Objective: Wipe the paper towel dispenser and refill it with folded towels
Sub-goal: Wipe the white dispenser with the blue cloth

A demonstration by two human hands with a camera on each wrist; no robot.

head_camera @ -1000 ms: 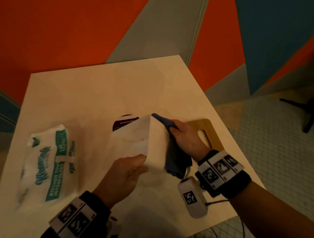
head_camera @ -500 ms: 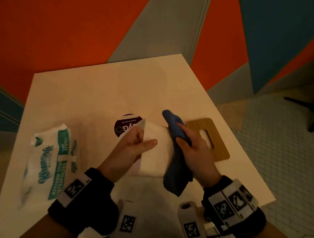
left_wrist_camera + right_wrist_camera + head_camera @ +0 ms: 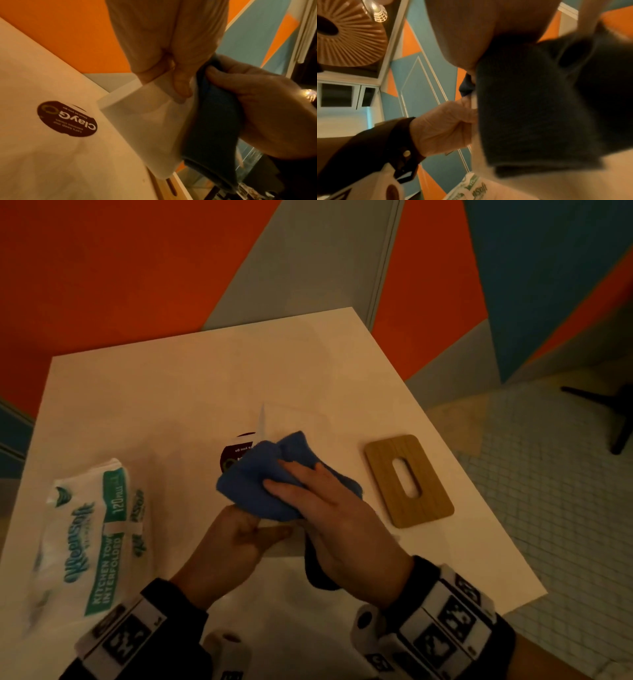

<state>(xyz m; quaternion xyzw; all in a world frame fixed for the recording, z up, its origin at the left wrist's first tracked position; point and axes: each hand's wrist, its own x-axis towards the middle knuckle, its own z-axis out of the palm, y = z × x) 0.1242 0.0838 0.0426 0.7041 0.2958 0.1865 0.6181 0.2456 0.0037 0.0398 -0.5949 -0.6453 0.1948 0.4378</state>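
Note:
My left hand (image 3: 239, 539) grips the white towel dispenser (image 3: 294, 422) by its near end and holds it tilted above the table; the left fingers (image 3: 180, 83) curl over the dispenser's (image 3: 145, 121) edge. My right hand (image 3: 329, 508) holds a blue cloth (image 3: 260, 484) and presses it against the dispenser's upper face, its thumb on the cloth (image 3: 214, 128). The cloth's tail hangs under the palm. The cloth (image 3: 530, 108) fills the right wrist view. A pack of folded towels (image 3: 89, 539) lies at the left. The wooden slotted lid (image 3: 409, 481) lies at the right.
The white table (image 3: 171, 405) carries a round dark sticker (image 3: 236, 455) just behind the dispenser. Its right edge drops to a tiled floor (image 3: 548, 508). Orange, grey and blue walls stand behind the table. A dark stand leg (image 3: 609, 405) is on the floor at far right.
My right hand has swept the cloth from the dispenser's right side leftward over its upper face. My left hand has shifted its grip to the near end. The wooden lid is now uncovered.

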